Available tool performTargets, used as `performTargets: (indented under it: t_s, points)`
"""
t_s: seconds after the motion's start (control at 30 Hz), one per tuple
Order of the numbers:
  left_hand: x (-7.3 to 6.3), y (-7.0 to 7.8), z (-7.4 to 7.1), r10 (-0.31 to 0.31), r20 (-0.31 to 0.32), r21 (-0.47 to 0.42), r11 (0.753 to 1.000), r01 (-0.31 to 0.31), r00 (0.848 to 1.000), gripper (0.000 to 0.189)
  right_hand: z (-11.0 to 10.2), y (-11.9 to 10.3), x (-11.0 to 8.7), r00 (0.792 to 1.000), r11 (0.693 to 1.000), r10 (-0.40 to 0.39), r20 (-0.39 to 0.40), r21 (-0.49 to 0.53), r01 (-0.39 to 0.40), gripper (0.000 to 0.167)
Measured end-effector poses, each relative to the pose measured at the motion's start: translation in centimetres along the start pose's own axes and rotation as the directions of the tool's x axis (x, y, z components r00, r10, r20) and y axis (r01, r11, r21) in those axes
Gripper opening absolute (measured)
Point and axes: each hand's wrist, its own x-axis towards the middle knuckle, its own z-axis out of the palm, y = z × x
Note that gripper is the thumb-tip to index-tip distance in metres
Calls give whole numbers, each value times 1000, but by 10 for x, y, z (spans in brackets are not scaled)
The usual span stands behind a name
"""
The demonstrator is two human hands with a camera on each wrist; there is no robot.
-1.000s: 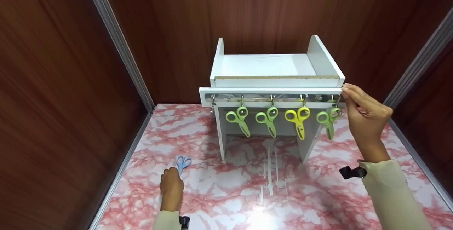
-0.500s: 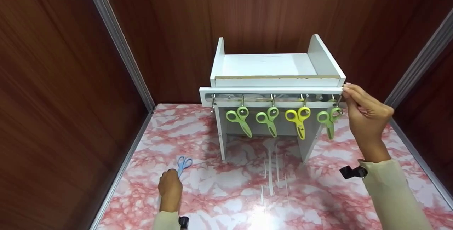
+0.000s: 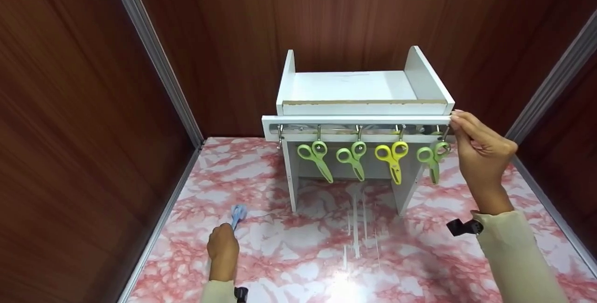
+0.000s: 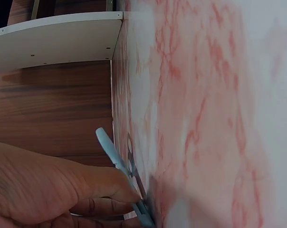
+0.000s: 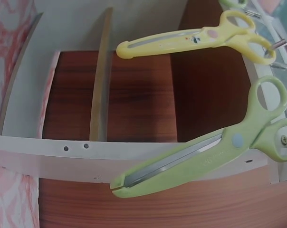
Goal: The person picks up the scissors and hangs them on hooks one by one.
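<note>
Near the front left of the table, my left hand (image 3: 223,249) pinches light blue scissors (image 3: 234,220) at their blade end, handles pointing away from me. In the left wrist view, thumb and fingers close on the scissors (image 4: 110,147), which stand tilted just above the marbled surface. My right hand (image 3: 485,149) pinches the right end of a white hook rail (image 3: 298,120). From its hooks hang several scissors: a left green pair (image 3: 324,171), a middle green pair (image 3: 357,171), a yellow pair (image 3: 396,172) and a right green pair (image 3: 434,175). The leftmost hook (image 3: 280,131) bears no scissors.
A white shelf unit (image 3: 291,177) stands at the back of the table (image 3: 317,242), with the rail across its front. Dark wood panels (image 3: 345,14) surround the table at the back and sides. White streaks (image 3: 355,228) mark the tabletop in front of the shelf.
The blue scissors have turned in my left hand's grip, their handle loops now more edge-on than before. The left hand has shifted slightly left. My right hand stays on the rail.
</note>
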Motion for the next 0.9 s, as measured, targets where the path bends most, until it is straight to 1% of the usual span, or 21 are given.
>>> performTargets:
  t_s: [0.13,0.33,0.47,0.6,0.77,0.83,0.9]
  points:
    - [-1,-1,0,-5,0,-9,1000,5,1000,18,0,0,0,1000,1000,0,-3,6,0,20]
    - [-1,-3,-1,-18,21,-19,1000,19,1000,18,1,1,0,1000,1000,-11,-12,-8,11,19]
    - [-1,-4,-2,-6,3,-33,999,6,1000,18,2,1,0,1000,1000,-9,-13,-1,9,19]
    - [-3,-6,-1,8,-31,-47,999,-9,999,16,2,1,0,1000,1000,-8,-9,2,8,20]
    - [-6,-5,3,49,-87,-45,998,-53,995,12,1,0,0,1000,1000,-6,-7,5,6,20]
    - [-7,-4,2,57,-93,-56,997,-62,994,14,1,0,0,1000,1000,-4,-5,3,4,20]
    - [-7,-2,1,52,-85,-77,995,-59,995,17,1,-1,0,1000,1000,-1,-1,-4,1,20]
